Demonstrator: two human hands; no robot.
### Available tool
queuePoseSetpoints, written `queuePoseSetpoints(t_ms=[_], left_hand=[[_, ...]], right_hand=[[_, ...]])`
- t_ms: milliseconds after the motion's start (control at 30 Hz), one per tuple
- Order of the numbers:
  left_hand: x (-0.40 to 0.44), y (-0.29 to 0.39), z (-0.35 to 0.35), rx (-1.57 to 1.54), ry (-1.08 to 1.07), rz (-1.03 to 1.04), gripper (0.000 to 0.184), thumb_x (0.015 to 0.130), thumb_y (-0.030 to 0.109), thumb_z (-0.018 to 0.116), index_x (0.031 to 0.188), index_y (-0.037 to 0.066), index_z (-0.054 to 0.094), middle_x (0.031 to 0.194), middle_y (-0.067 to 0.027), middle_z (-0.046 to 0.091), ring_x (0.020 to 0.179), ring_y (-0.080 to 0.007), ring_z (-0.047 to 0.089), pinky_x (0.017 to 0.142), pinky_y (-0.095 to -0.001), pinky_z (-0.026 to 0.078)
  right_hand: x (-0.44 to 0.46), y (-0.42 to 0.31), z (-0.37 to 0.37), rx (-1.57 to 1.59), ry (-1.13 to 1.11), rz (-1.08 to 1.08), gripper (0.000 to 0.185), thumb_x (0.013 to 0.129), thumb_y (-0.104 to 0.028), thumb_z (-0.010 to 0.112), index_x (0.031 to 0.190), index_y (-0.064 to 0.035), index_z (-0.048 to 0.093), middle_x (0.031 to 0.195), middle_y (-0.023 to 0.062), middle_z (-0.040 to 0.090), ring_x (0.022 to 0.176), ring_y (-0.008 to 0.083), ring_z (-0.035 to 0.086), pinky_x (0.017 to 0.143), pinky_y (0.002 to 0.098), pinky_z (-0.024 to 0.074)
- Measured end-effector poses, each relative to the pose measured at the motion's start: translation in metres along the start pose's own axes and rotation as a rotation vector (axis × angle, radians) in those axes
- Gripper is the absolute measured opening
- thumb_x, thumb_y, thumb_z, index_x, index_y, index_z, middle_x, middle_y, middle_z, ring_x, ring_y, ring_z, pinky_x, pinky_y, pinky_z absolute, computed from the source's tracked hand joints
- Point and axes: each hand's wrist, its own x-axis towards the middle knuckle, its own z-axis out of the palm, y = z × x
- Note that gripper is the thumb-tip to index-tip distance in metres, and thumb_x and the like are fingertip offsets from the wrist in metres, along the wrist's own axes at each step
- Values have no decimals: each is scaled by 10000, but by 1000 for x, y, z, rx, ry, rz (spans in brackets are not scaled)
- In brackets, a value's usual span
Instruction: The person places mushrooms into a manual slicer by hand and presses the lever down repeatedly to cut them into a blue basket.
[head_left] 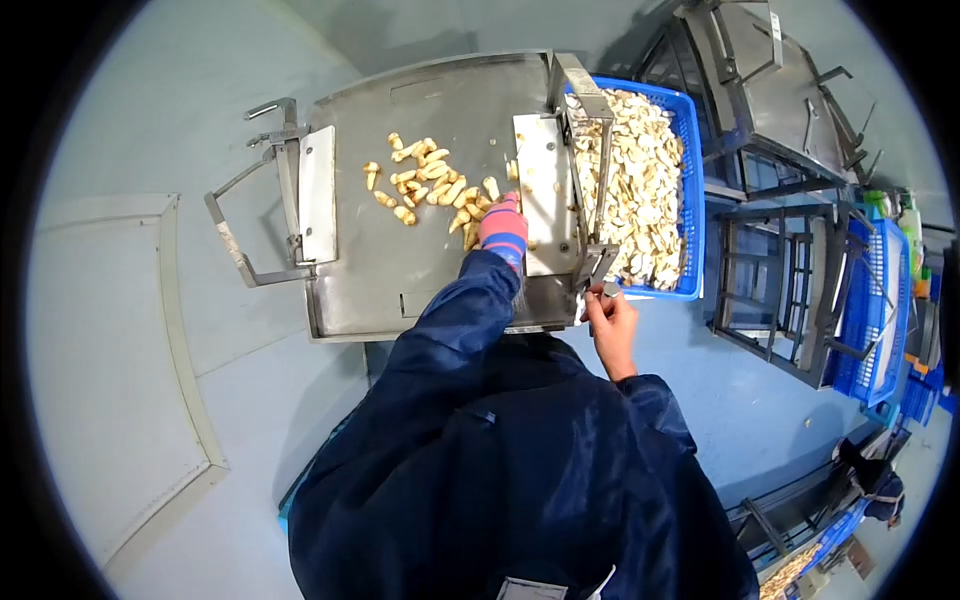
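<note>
Nearest lay the dark blue jacket (pixel 520 450) of the person, both sleeves stretched forward, the left one angled to the right across the near edge of the steel table (pixel 365 275). The right hand (pixel 614 328), bare, was just off the table's near right corner, the wrist bent only slightly, the forearm short and close to the body. Its fingers were curled nearly closed on the near end of a metal frame (pixel 604 150), the thumb side turned to the left. Farther in, the left hand (pixel 504 228) wore a pink and blue striped glove and reached over the table, palm downward, the fingers pointing away and drawn together rather than spread. The fingertips were at the near left edge of a white board (pixel 546 200); whether they had hold of a piece could not be told, since the glove hid their undersides. Small pale-brown mushrooms (pixel 440 187) lay loose on the table, to the left of the glove and beyond it, the nearest right against it. To the right of the frame, a blue basket (pixel 694 200) held a broad heap of pale slices (pixel 640 165), reaching toward the far side.
</note>
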Motion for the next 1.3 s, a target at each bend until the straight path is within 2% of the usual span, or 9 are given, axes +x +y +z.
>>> queuePoseSetpoints(t_ms=[100,400,567,700,800,900,1067,1167,1300], left_hand=[[1,22,-10,-338,-54,-211,362,749,166,591,1084,47,524,890,-195,614,835,-362,586,739,-413,472],[15,64,44,-476,-12,-74,206,813,103,553,1010,50,575,817,-148,640,746,-296,610,678,-356,479],[7,54,54,-674,-51,-74,277,797,21,549,1069,67,581,762,-96,625,686,-204,588,664,-302,472],[10,53,50,-784,-138,-122,264,802,36,546,1061,76,572,835,-150,631,748,-272,605,689,-335,478],[7,54,43,-733,-99,-89,255,803,33,543,1053,65,578,859,-121,646,754,-242,609,708,-319,479],[14,56,44,-707,-189,-133,308,793,-9,539,1089,67,578,832,-92,642,721,-179,592,682,-275,470],[13,54,45,-644,-148,-85,307,793,51,570,1099,79,573,814,-122,644,727,-238,611,678,-313,477],[15,59,40,-627,-156,-81,286,795,72,575,1081,79,577,827,-122,647,730,-246,612,678,-324,480],[17,60,37,-650,-176,-101,254,797,86,572,1050,80,589,850,-137,650,767,-286,619,693,-350,479]], right_hand=[[1,-8,3,35,38,5,96,803,-80,627,847,-8,582,510,-22,470,476,29,436,458,221,397],[22,-24,10,-46,123,83,242,796,-171,664,660,-34,519,447,19,461,421,59,440,392,243,321],[9,34,22,-250,269,-198,213,778,-116,643,647,-15,510,474,120,437,434,102,395,426,311,359],[12,29,25,-199,287,-152,204,782,-102,637,654,-5,511,485,97,451,466,91,390,434,296,356],[16,-33,20,-122,256,74,196,780,-108,641,663,-3,523,515,107,462,500,100,410,465,303,378],[7,33,29,-231,315,-177,208,778,-114,649,660,-6,516,515,109,459,495,107,412,470,311,385],[15,-28,23,-239,308,-2,194,774,-95,622,642,-9,509,514,153,484,429,216,445,460,336,387],[9,22,26,-290,303,-150,205,774,-113,627,637,-15,510,502,149,488,413,260,440,445,338,376],[9,23,27,-239,328,-170,216,778,-123,627,631,-19,508,493,137,474,410,217,440,438,329,365]])
